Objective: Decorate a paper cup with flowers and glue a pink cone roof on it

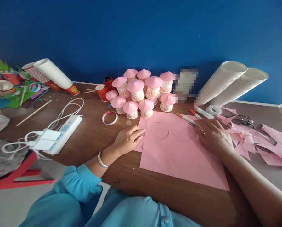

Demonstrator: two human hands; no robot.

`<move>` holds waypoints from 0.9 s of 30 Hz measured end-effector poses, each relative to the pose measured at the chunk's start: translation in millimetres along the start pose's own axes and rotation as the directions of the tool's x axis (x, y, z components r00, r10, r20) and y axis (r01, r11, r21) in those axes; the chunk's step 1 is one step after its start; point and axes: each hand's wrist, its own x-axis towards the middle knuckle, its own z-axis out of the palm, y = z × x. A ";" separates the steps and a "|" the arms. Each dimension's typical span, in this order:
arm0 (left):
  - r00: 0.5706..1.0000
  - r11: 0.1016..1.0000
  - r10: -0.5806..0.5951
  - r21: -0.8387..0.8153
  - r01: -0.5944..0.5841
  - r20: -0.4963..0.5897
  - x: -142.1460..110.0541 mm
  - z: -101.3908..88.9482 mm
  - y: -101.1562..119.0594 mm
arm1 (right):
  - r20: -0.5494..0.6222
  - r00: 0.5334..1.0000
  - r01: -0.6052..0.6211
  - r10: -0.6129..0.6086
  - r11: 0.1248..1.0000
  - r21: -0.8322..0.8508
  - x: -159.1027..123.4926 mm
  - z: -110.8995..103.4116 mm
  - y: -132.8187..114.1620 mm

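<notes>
A large pink paper sheet [176, 157] lies on the brown table [91, 138], with faint circles drawn near its top edge. My left hand [128, 138] rests at the sheet's left edge, fingers curled loosely, fingertips on the paper, holding nothing I can see. My right hand [213, 135] presses down on the sheet's upper right part with its fingers bent, and what it may hold is hidden. An orange-tipped marker [187, 119] lies just above that hand.
Several small paper cups with pink cone roofs [141, 91] stand behind the sheet. Two long stacks of white cups [233, 83] lean at the right. Pink scraps [261, 142], scissors [245, 120], tape rolls [213, 109] and a power strip [58, 134] with cables also lie about.
</notes>
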 end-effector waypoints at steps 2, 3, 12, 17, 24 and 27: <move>1.000 1.000 -0.002 -0.004 0.002 -0.004 -0.2 0.6 2.1 | -0.003 1.000 -0.009 0.009 1.000 -0.001 -0.3 0.4 0.5; 1.000 1.000 -0.010 -0.006 0.010 -0.004 -0.2 0.8 2.5 | -0.004 1.000 -0.013 0.013 1.000 -0.001 -0.4 0.6 0.5; 1.000 0.999 0.009 -0.043 -0.010 -0.012 -0.7 1.1 0.6 | 0.004 0.999 -0.033 0.033 0.999 0.008 -0.9 1.7 5.4; 1.000 0.999 0.010 -0.050 -0.010 -0.013 -1.2 1.2 0.9 | 0.007 0.998 -0.066 0.065 0.998 0.013 0.0 1.2 15.3; 0.997 0.999 0.008 0.044 -0.005 -0.083 7.6 -9.2 0.7 | 0.034 0.994 -0.105 0.104 0.995 -0.001 0.0 -2.2 12.7; 0.998 0.998 -0.014 0.053 0.017 -0.061 23.7 -16.5 -2.2 | 0.053 0.992 -0.111 0.111 0.994 -0.008 0.8 -3.1 11.4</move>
